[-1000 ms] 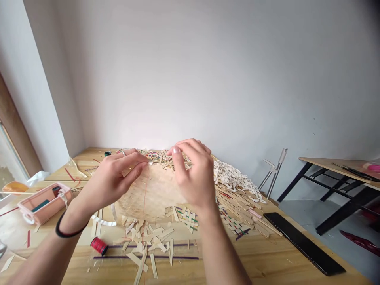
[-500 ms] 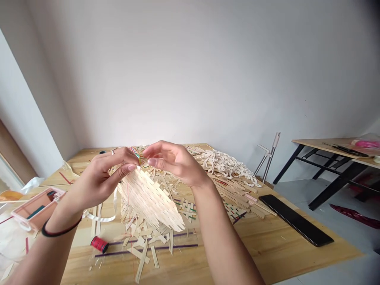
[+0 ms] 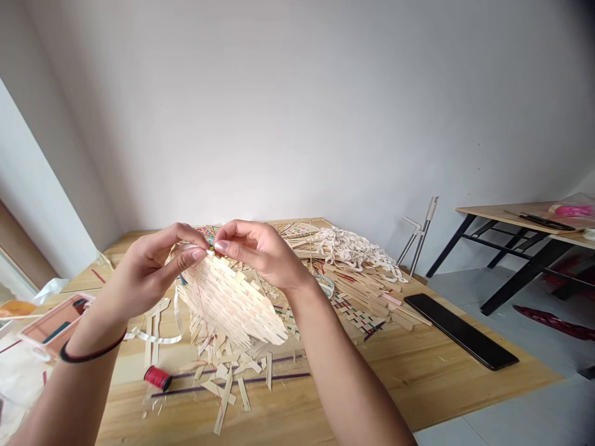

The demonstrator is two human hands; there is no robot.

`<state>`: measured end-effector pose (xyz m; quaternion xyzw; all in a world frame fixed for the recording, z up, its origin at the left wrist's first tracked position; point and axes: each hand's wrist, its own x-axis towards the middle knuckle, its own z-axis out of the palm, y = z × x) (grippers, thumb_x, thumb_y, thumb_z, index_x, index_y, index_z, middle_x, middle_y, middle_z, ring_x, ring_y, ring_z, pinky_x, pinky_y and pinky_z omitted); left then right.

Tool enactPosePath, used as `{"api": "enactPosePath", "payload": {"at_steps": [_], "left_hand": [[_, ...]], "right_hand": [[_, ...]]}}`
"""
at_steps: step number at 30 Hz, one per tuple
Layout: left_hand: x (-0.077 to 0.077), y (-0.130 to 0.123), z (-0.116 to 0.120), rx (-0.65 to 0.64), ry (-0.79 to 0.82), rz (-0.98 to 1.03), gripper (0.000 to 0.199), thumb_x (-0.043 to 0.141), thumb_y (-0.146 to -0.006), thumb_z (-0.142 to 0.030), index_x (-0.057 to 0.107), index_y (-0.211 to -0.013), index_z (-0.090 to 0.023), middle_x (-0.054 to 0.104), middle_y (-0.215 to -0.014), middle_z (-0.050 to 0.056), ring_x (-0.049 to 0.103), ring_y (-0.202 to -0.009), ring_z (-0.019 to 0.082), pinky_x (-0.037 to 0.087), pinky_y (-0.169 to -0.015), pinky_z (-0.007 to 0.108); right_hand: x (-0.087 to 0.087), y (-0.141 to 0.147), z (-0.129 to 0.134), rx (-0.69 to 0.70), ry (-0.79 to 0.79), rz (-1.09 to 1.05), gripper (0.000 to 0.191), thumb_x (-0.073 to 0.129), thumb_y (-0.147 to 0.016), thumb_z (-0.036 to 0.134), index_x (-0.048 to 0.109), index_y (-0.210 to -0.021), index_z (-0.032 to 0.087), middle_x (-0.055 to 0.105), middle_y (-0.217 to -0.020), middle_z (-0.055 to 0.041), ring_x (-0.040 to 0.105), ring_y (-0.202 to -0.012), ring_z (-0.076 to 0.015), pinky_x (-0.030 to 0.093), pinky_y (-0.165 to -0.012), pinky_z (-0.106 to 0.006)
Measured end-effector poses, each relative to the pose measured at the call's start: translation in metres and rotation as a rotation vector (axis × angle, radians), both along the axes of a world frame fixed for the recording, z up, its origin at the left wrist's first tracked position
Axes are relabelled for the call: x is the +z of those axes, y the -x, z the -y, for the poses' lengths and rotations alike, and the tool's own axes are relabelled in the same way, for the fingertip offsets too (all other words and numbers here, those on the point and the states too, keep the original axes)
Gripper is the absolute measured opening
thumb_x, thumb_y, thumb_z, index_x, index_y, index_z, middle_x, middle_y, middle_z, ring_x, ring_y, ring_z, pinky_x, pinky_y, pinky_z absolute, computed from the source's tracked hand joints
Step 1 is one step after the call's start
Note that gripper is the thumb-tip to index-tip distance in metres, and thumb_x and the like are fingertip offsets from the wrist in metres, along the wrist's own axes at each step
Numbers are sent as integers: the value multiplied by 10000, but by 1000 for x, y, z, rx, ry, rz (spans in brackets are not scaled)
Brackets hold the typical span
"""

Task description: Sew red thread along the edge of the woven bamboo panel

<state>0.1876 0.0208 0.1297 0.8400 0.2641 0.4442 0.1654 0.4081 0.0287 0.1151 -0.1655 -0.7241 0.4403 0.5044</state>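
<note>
A pale woven piece (image 3: 235, 297) of thin flat strips hangs above the table, its upper edge between my two hands. My left hand (image 3: 160, 266) pinches that edge with thumb and forefinger, a bit of white band showing at the fingertips. Close beside it, my right hand (image 3: 260, 251) has thumb and forefinger pressed together at the same edge; what lies between them is too small to tell. A red thread runs down over the weave. White band (image 3: 160, 339) trails below my left hand.
On the wooden table (image 3: 395, 378) lie a red thread spool (image 3: 157, 378), loose strip scraps (image 3: 225, 399), a black phone-like slab (image 3: 460, 331), a pile of white band (image 3: 356, 251) and long strips (image 3: 372, 291). A pink box (image 3: 56, 325) sits left. Another table (image 3: 502, 217) stands right.
My right hand has moved left and down to the edge by my left fingertips, and its fingers have closed. The woven piece has shifted slightly up in view.
</note>
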Motion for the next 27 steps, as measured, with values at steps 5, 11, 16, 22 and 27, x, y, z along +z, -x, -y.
{"api": "enactPosePath", "payload": {"at_steps": [5,11,16,22,27], "left_hand": [[1,-1,1,4,30,9,148,656,-995,-383,718,-978,-249,747,-979,51,686,-901,199,538,-765,304],[2,-3,4,4,38,35,140,660,-992,-364,720,-983,-238,744,-970,48,676,-882,183,528,-766,288],[3,-1,3,-17,18,-13,131,628,-1020,-330,716,-993,-238,730,-985,37,657,-885,175,509,-771,282],[3,1,3,-58,24,-22,121,617,-1033,-314,704,-1011,-232,732,-1023,41,674,-949,187,521,-844,292],[1,1,2,-85,22,-3,123,620,-1033,-308,705,-1001,-225,730,-999,48,669,-921,194,517,-811,304]], "right_hand": [[1,4,1,-37,-57,46,246,692,-946,424,633,-949,185,695,-987,-36,656,-924,-143,546,-883,-294],[1,7,1,-37,-28,37,321,741,-911,489,621,-930,191,688,-982,-32,645,-922,-152,534,-866,-292],[1,8,3,11,12,-2,334,761,-894,488,609,-900,191,653,-946,-23,609,-885,-149,506,-872,-294],[-1,8,1,39,20,-86,327,768,-889,490,624,-903,196,604,-905,-10,564,-874,-148,485,-866,-293],[-3,12,0,127,144,-166,304,788,-878,481,679,-920,201,633,-926,-16,588,-878,-142,499,-886,-285]]}}
